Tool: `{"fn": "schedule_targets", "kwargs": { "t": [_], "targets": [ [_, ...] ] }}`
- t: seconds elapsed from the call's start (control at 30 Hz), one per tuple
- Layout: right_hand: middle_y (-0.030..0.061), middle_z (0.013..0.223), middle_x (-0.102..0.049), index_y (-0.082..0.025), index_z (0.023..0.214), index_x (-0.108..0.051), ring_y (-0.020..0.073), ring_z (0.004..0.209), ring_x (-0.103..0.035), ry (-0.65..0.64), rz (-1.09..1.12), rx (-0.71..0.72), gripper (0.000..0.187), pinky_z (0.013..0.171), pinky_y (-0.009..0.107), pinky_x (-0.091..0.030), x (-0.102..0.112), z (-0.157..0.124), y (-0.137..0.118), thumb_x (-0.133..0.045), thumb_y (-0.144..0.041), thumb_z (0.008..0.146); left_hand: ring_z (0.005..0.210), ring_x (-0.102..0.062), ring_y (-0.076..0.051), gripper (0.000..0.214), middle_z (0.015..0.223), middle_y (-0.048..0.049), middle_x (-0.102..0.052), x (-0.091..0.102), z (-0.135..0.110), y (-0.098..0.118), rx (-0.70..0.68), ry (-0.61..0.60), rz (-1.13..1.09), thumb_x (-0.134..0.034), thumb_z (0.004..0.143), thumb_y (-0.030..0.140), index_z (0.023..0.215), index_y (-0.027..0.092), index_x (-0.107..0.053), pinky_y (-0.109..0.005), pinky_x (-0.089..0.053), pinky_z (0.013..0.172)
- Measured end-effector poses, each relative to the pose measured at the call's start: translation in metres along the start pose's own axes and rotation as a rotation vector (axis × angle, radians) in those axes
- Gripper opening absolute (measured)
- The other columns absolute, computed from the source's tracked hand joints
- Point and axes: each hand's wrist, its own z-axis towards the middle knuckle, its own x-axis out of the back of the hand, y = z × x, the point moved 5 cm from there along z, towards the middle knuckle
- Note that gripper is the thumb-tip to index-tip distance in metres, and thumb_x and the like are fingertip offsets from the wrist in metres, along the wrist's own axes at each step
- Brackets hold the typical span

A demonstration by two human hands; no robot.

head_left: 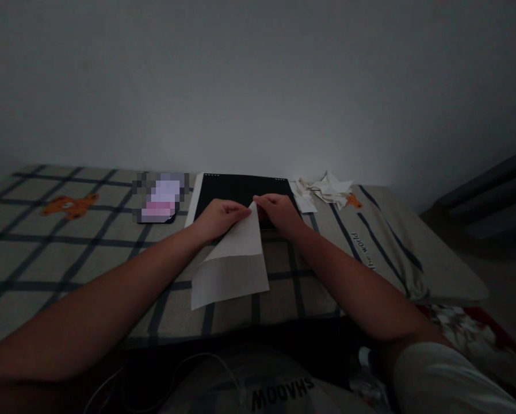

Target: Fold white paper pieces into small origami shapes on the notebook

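Observation:
A white sheet of paper [234, 264] lies on a checked bedsheet [46, 253], with one part folded up to a point. My left hand [221, 217] and my right hand [279, 213] both pinch the paper's top tip, fingers closed on it. Behind the hands lies a flat black board [240, 187].
A pile of folded white paper pieces [327, 190] sits at the back right by the wall. A blurred-out phone-sized thing [160, 198] lies left of the black board. An orange cartoon print [70, 205] marks the sheet at left. The bed's edge drops off at right.

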Motion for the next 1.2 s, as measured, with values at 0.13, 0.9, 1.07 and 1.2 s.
{"fn": "schedule_targets", "kwargs": {
  "t": [0.13, 0.9, 1.07, 1.2],
  "targets": [
    [0.0005, 0.062, -0.060, -0.017, 0.066, -0.063, 0.0103, 0.056, -0.054, -0.071, 0.106, -0.075, 0.038, 0.056, 0.025, -0.044, -0.004, 0.000, 0.003, -0.058, -0.053, 0.078, 0.057, -0.051, -0.012, 0.028, 0.068, -0.0030, -0.066, 0.006, -0.002, 0.004, -0.009, 0.064, 0.052, -0.064, 0.075, 0.043, 0.077, 0.016, -0.073, -0.023, -0.037, 0.051],
    [0.0043, 0.071, -0.068, -0.015, 0.079, -0.071, 0.0111, 0.059, -0.058, -0.158, 0.147, -0.191, 0.027, 0.057, 0.027, -0.048, -0.004, -0.002, 0.009, -0.072, -0.040, 0.070, 0.050, -0.047, -0.011, 0.030, 0.059, -0.0011, -0.059, 0.021, 0.002, -0.004, 0.126, 0.176, -0.129, -0.068, 0.070, 0.046, 0.067, 0.017, -0.063, -0.024, -0.033, 0.046],
    [0.0043, 0.069, -0.068, -0.015, 0.079, -0.072, 0.0111, 0.057, -0.057, -0.176, 0.084, -0.185, 0.025, 0.056, 0.028, -0.047, -0.003, -0.002, 0.009, -0.070, -0.038, 0.071, 0.050, -0.048, -0.011, 0.031, 0.061, -0.0011, -0.060, 0.028, 0.005, -0.007, 0.110, 0.221, -0.161, -0.069, 0.069, 0.047, 0.069, 0.017, -0.064, -0.024, -0.035, 0.046],
    [0.0028, 0.067, -0.067, -0.015, 0.077, -0.071, 0.0111, 0.056, -0.056, -0.105, 0.018, -0.118, 0.025, 0.054, 0.026, -0.045, 0.003, -0.001, 0.004, -0.069, -0.039, 0.072, 0.049, -0.051, -0.012, 0.030, 0.061, -0.0016, -0.060, 0.022, 0.004, -0.008, 0.186, 0.129, -0.293, -0.071, 0.068, 0.046, 0.071, 0.017, -0.064, -0.024, -0.037, 0.046]
  ]
}}
